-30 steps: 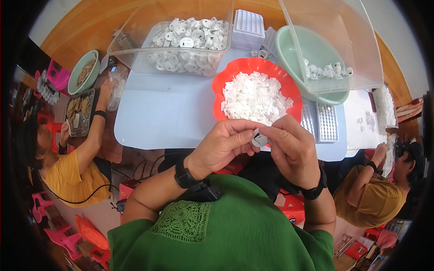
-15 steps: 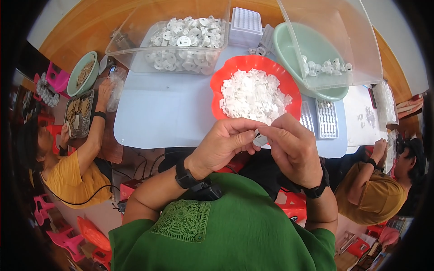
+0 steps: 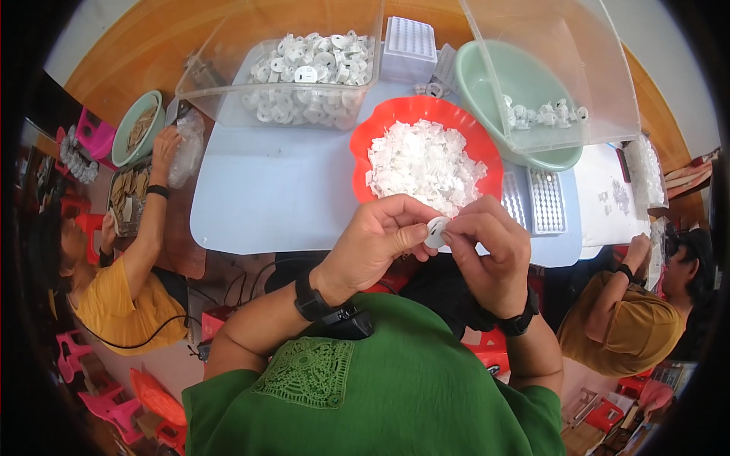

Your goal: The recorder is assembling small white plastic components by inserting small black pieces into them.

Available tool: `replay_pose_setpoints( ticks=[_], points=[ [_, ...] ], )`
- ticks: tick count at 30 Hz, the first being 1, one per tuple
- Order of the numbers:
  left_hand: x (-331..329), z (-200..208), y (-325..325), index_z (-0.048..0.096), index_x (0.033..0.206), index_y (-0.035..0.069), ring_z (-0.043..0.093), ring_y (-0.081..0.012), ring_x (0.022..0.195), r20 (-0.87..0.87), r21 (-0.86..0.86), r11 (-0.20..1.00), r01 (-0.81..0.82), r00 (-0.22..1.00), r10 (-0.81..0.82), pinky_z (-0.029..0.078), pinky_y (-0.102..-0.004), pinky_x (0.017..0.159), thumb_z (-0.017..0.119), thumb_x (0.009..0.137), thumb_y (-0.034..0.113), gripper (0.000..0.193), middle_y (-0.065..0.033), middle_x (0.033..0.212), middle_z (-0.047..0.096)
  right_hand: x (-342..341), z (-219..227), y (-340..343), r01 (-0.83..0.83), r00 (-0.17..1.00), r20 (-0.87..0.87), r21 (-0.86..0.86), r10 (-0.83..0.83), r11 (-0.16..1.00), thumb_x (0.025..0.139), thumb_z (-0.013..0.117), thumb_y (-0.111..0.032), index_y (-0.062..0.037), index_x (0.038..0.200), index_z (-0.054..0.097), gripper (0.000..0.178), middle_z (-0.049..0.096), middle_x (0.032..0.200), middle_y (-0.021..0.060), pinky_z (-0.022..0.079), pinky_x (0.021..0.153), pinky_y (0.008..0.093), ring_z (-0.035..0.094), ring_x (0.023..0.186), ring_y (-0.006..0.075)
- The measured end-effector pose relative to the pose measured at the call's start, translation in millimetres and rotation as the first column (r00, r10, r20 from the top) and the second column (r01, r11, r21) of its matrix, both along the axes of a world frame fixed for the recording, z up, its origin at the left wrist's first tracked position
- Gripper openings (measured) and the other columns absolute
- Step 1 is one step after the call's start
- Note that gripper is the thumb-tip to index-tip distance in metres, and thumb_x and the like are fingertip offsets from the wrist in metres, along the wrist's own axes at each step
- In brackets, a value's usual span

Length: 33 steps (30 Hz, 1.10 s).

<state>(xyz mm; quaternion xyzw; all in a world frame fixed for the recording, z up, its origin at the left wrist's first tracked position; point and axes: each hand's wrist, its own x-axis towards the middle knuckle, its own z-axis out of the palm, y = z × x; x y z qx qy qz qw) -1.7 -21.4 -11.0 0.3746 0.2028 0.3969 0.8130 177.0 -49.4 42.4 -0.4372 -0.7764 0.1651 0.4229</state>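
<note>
In front of me, just past the table's near edge, both hands meet at a small white round plastic part (image 3: 436,232) with a dark slot in its face. My left hand (image 3: 380,237) pinches it between thumb and fingers. The thumb and bent fingers of my right hand (image 3: 490,254) close on its right edge. A bit of something white (image 3: 480,248) shows beside the right fingers, too small to make out. Right beyond my hands stands a red wavy-rimmed bowl (image 3: 363,137), heaped with small flat white plastic pieces (image 3: 426,163).
A clear bin (image 3: 220,102) of white round parts stands at the back left. Behind and right are stacked white trays (image 3: 409,49), a green basin (image 3: 475,83) and a tilted clear bin (image 3: 555,45) with several parts. Flat trays (image 3: 549,201) lie right. Co-workers sit at both sides.
The round part has turned so its slotted face shows more fully. My right hand has shifted slightly, its fingers lower on the edge. The left co-worker's hand has moved a little.
</note>
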Motion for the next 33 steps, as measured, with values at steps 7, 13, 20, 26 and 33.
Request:
replay_pose_setpoints(
  ticks=[7,13,20,26,33],
  points=[
    [0.5,2.7,0.1,0.057,0.107,-0.004,0.064,-0.0159,0.086,-0.014,0.040,0.998,-0.057,0.998,0.058,0.054,-0.0268,0.073,0.057,0.089,0.001,0.019,-0.0112,0.099,0.064,-7.9,-10.0,-3.8,0.127,0.980,-0.133,-0.152,-0.148,0.980,0.075,0.066,0.006,-0.0009,0.083,0.057,0.014,0.054,0.074,0.0099,0.045,0.052,0.0311,0.057,0.059,0.0214],
    [2.4,8.9,-4.7,0.058,0.106,-0.003,0.064,-0.0138,0.084,-0.138,0.222,0.969,-0.110,0.980,0.142,0.054,-0.0260,0.073,0.056,0.088,-0.004,0.019,-0.0113,0.096,0.065,-13.0,-13.5,-4.0,0.133,0.987,-0.078,-0.064,-0.138,0.989,0.075,0.067,0.004,-0.0009,0.082,0.055,0.015,0.053,0.073,0.0106,0.043,0.049,0.0322,0.057,0.058,0.0229],
    [3.1,7.7,-12.7,0.058,0.108,-0.003,0.062,-0.0116,0.080,-0.186,0.268,0.943,-0.199,0.950,0.253,0.053,-0.0241,0.070,0.055,0.090,0.001,0.018,-0.0098,0.094,0.065,-20.3,-11.8,-6.7,0.146,0.989,0.022,0.017,-0.147,0.989,0.076,0.067,0.003,-0.0008,0.081,0.053,0.015,0.052,0.073,0.0119,0.042,0.046,0.0328,0.056,0.056,0.0246],
    [5.6,5.5,-16.9,0.056,0.109,-0.005,0.063,-0.0126,0.077,-0.137,0.267,0.933,-0.241,0.949,0.284,0.054,-0.0245,0.070,0.052,0.092,0.000,0.019,-0.0110,0.093,0.064,-24.8,-16.1,-9.4,0.132,0.991,-0.048,0.075,-0.129,0.988,0.075,0.068,0.005,0.0002,0.088,0.056,0.018,0.054,0.077,0.0117,0.044,0.048,0.0305,0.057,0.058,0.0229],
    [5.1,8.4,-20.1,0.055,0.110,-0.006,0.062,-0.0123,0.077,-0.159,0.353,0.898,-0.262,0.929,0.333,0.053,-0.0240,0.070,0.051,0.092,-0.001,0.019,-0.0109,0.093,0.064,-27.8,-19.8,-15.3,0.118,0.969,-0.216,-0.011,-0.118,0.993,0.075,0.066,0.009,0.0006,0.091,0.058,0.020,0.056,0.079,0.0092,0.044,0.050,0.0251,0.058,0.062,0.0149]
  ],
)
